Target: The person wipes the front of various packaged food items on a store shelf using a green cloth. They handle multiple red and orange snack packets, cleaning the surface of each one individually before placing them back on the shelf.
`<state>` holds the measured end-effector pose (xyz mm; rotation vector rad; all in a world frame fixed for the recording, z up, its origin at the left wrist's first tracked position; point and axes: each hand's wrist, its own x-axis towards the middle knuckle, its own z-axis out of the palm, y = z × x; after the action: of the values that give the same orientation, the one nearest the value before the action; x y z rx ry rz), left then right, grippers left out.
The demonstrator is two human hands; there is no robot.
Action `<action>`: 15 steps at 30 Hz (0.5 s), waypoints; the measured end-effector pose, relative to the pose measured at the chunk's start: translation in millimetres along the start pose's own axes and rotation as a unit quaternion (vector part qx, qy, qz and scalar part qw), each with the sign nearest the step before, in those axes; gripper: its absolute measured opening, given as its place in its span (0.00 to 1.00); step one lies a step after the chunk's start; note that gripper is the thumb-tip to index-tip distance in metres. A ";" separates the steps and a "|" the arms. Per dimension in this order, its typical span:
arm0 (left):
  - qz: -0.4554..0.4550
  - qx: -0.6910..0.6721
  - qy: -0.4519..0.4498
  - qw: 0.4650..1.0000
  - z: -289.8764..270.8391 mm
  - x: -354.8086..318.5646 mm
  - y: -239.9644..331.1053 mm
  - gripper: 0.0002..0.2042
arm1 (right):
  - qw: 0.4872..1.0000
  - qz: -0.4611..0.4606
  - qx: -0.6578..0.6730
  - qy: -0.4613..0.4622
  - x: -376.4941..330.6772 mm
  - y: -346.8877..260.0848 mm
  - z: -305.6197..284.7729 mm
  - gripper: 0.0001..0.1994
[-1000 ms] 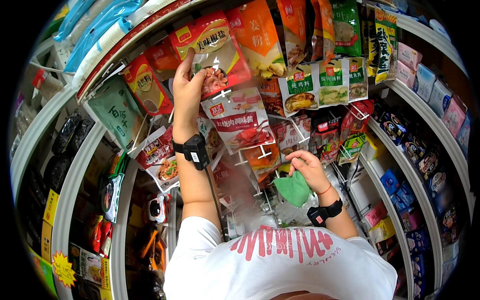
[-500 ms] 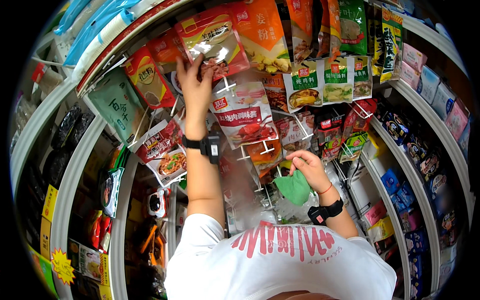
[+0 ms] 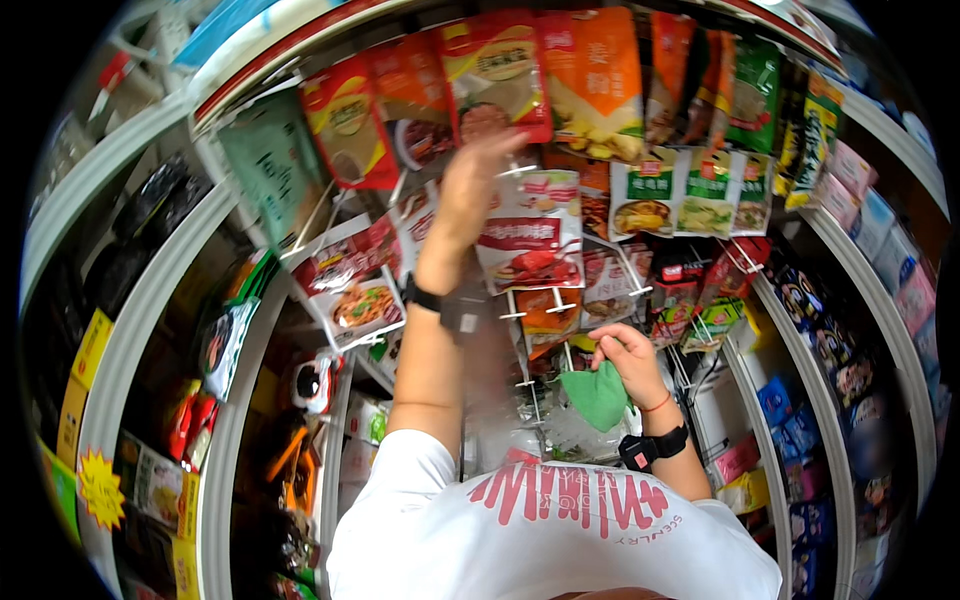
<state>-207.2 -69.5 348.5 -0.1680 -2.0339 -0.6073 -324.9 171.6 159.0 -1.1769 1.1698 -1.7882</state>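
Note:
My left hand (image 3: 478, 185) is raised in front of hanging seasoning packets, blurred by motion. Its fingers look stretched out toward the right, and nothing shows in them. Just above the fingertips hangs a red and yellow packet (image 3: 495, 85); whether they touch it I cannot tell. Beside and below the hand is a white and red sauce pouch (image 3: 532, 232) on a display hook. Lower right, my right hand (image 3: 628, 362) pinches a green cloth (image 3: 597, 397), which hangs down from its fingers.
An orange packet (image 3: 592, 85) and a pale green packet (image 3: 275, 160) hang in the top row. White hooks (image 3: 562, 300) stick out toward me below the pouches. Shelves with black bags (image 3: 155, 195) stand at left; at right are shelves with blue packs (image 3: 795, 425).
My left hand has left the red and yellow packet's lower left corner and swung right. The rack has shifted rightward in view. My right hand still holds the green cloth.

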 end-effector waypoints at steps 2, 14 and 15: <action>-0.034 0.014 -0.006 0.999 -0.1 -2.8 4.9 0.35 | 1.000 0.011 0.024 -0.008 -0.8 3.5 5.5 0.11; -0.039 0.089 0.260 0.961 -54.1 -62.5 78.4 0.17 | 0.999 0.010 0.014 -0.040 3.7 11.9 19.9 0.11; -0.050 0.061 0.311 0.947 -70.2 -59.8 68.6 0.20 | 0.998 0.025 0.022 -0.049 6.1 9.5 26.3 0.12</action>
<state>-97.1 -36.6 350.5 0.1865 -1.4615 -0.5128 -301.9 154.6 156.9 -1.1855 1.0879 -1.6921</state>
